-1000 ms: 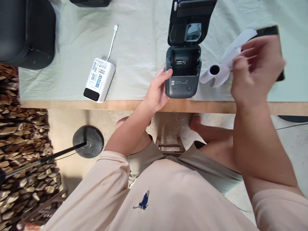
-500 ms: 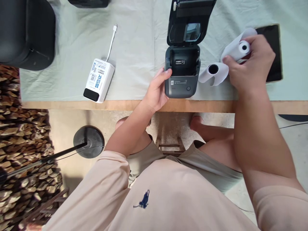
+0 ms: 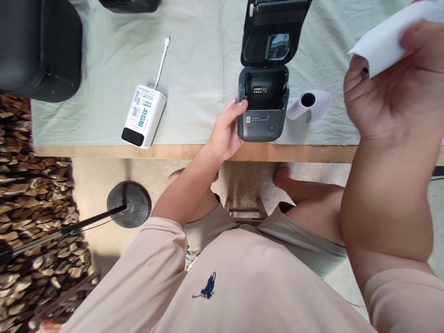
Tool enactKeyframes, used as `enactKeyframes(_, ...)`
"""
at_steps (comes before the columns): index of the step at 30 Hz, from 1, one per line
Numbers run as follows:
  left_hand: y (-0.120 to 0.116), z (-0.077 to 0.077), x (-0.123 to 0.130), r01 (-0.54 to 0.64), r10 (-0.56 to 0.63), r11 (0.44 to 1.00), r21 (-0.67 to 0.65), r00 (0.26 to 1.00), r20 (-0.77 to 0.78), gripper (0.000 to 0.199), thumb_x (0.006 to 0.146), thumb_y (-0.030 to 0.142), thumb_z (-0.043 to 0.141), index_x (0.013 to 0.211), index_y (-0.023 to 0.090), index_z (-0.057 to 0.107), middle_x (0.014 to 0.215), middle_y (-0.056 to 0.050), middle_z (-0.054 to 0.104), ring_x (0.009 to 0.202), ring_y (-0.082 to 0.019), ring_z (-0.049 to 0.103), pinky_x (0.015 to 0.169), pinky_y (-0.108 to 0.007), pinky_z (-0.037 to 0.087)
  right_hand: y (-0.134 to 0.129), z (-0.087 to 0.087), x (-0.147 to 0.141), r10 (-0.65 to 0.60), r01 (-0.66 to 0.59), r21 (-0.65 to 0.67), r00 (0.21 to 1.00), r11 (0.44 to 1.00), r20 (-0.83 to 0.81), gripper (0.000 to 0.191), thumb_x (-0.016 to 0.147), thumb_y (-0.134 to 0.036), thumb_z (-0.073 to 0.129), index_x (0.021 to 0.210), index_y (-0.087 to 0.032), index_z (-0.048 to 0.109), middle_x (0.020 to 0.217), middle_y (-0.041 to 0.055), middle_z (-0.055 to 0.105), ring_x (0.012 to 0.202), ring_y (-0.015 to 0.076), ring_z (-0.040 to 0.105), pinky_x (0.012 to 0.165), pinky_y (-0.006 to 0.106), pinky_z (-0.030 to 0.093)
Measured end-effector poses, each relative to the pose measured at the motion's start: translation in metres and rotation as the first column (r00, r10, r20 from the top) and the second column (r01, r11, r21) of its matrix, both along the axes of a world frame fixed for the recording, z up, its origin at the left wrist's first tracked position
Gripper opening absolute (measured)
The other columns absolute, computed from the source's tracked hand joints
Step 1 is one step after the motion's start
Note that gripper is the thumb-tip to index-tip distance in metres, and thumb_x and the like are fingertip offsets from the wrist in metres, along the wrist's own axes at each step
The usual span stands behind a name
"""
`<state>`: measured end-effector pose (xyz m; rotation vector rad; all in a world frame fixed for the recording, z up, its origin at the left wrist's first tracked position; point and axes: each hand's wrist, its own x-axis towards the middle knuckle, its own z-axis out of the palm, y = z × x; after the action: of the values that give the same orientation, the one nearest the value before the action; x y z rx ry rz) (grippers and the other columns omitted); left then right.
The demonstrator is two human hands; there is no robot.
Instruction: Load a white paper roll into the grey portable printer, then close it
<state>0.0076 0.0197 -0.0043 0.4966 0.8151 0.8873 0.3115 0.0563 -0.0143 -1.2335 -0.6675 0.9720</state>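
Observation:
A dark label printer (image 3: 262, 125) stands near the table's front edge, its lid (image 3: 294, 27) up and its paper bay bare. My left hand (image 3: 229, 129) grips the printer's left side, thumb on the rim. To the printer's right lies a white paper roll (image 3: 321, 104) with a dark core, its loose end curling. At the upper right, my right hand (image 3: 395, 88) is raised, palm turned up, with a second white paper roll (image 3: 390, 46) held in its fingers. Part of that roll runs out of view.
A white power bank (image 3: 142, 115) with a short cable lies left on the cloth-covered table (image 3: 197, 60). A black case (image 3: 41, 51) stands at the upper left, another dark object (image 3: 128, 3) at the top edge. Below are a round stand base (image 3: 128, 203) and stacked firewood (image 3: 34, 199).
My right hand has lifted the second paper roll up and to the right, turning its palm up. The other roll's loose end has shifted slightly. My left hand stays on the printer.

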Motion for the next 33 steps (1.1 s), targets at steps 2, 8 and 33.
enactKeyframes(2, 0.000, -0.001, -0.001, 0.018, -0.019, 0.999, 0.029, 1.000, 0.022, 0.027, 0.113, 0.030, 0.050, 0.098, 0.027, 0.073, 0.107, -0.007, 0.085, 0.172, -0.033, 0.053, 0.137, -0.055, 0.057, -0.003, 0.000, -0.012, -0.019, 0.018, 0.094, 1.000, 0.995, 0.006, 0.050, 0.075, -0.027, 0.070, 0.123, -0.040, 0.070, 0.121, 0.0014, 0.068, 0.132, 0.0237, 0.071, 0.108, 0.043, 0.071)
enactKeyframes(8, 0.000, -0.002, -0.004, 0.056, -0.056, 0.998, 0.026, 0.998, 0.007, 0.035, 0.117, 0.035, 0.045, 0.117, 0.029, 0.079, 0.115, -0.007, 0.087, 0.180, -0.032, 0.040, 0.147, -0.060, 0.045, -0.015, 0.024, -0.039, 0.104, -0.106, -0.017, 0.990, 0.994, -0.099, 0.015, 0.086, -0.034, 0.069, 0.100, -0.033, 0.072, 0.138, 0.0069, 0.073, 0.154, 0.0282, 0.065, 0.121, 0.049, 0.067)
enactKeyframes(33, -0.003, -0.007, -0.001, 0.040, -0.040, 0.995, 0.090, 0.999, -0.002, 0.005, 0.106, 0.029, 0.066, 0.106, 0.024, 0.068, 0.107, -0.004, 0.078, 0.158, -0.036, 0.067, 0.126, -0.055, 0.064, -0.061, 0.062, -0.122, 0.195, -0.350, -0.083, 0.298, 0.933, 0.934, 0.050, 0.078, -0.016, 0.063, 0.124, -0.036, 0.060, 0.116, -0.0006, 0.077, 0.108, 0.0290, 0.077, 0.097, 0.050, 0.059)
